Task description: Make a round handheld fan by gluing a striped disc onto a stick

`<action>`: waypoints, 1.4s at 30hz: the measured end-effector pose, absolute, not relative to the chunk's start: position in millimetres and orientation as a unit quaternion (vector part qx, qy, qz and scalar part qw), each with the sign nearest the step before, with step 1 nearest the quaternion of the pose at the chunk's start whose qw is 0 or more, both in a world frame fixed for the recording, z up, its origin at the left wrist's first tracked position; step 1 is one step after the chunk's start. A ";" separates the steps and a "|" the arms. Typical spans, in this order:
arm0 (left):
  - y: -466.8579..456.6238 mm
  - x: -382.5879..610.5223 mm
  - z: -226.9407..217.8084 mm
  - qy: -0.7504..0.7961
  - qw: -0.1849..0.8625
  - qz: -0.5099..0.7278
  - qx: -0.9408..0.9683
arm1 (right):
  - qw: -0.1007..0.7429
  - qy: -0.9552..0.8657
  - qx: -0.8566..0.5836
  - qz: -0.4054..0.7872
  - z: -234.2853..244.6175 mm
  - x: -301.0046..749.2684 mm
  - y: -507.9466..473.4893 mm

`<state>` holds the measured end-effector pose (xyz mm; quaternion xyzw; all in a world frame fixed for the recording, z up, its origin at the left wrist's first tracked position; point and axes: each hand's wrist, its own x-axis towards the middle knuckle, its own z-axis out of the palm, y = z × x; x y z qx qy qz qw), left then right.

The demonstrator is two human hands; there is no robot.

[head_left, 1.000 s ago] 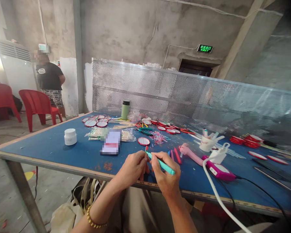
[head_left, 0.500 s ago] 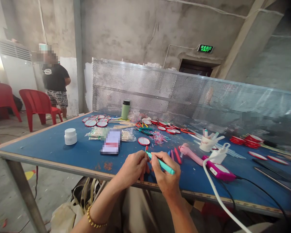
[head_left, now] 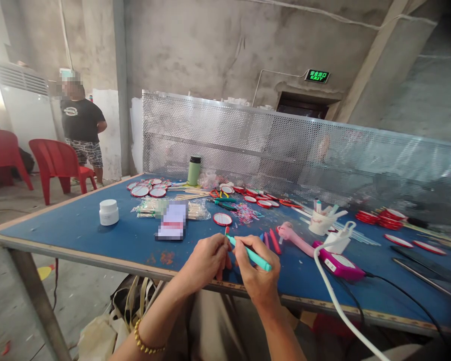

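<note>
Two hands are working together over the near edge of the tabletop [head_left: 97,235]: the left hand [head_left: 206,260] is pinching a red-tipped stick [head_left: 226,231] upright, seemingly steadying it, while the right hand [head_left: 257,273] is gripping a teal pen [head_left: 250,252], tip touching the stick.

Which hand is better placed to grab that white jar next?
Likely the left. The left hand is nearer the white jar and pinches only a small red-tipped stick; the right hand sits farther away, gripping the teal tool.
</note>
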<state>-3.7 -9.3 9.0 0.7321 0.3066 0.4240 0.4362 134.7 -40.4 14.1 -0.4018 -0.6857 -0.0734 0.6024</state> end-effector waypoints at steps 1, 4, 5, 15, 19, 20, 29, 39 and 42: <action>-9.2 -3.8 8.8 0.306 0.435 0.424 0.733 | 0.602 -0.687 -0.400 -0.072 14.1 134.6 -40.6; -8.2 -3.5 8.5 0.305 0.439 0.423 0.732 | 0.603 -0.686 -0.401 -0.071 14.2 134.4 -41.1; -7.7 -3.4 8.5 0.305 0.441 0.422 0.731 | 0.604 -0.685 -0.402 -0.072 14.1 134.4 -41.2; -8.2 -3.2 8.5 0.307 0.441 0.421 0.731 | 0.608 -0.680 -0.402 -0.073 14.4 133.9 -40.7; -7.3 -3.0 7.8 0.302 0.440 0.421 0.734 | 0.613 -0.674 -0.406 -0.073 12.9 134.3 -40.6; -7.1 -3.0 7.6 0.300 0.439 0.421 0.735 | 0.613 -0.675 -0.405 -0.072 12.5 134.4 -40.5; -6.9 -3.3 6.2 0.302 0.442 0.419 0.734 | 0.610 -0.676 -0.406 -0.076 12.8 134.6 -39.8; -6.8 -2.8 6.7 0.298 0.446 0.421 0.732 | 0.609 -0.676 -0.404 -0.088 13.3 134.5 -39.7; -6.2 -2.6 5.7 0.300 0.446 0.420 0.731 | 0.610 -0.677 -0.404 -0.079 12.9 134.4 -40.7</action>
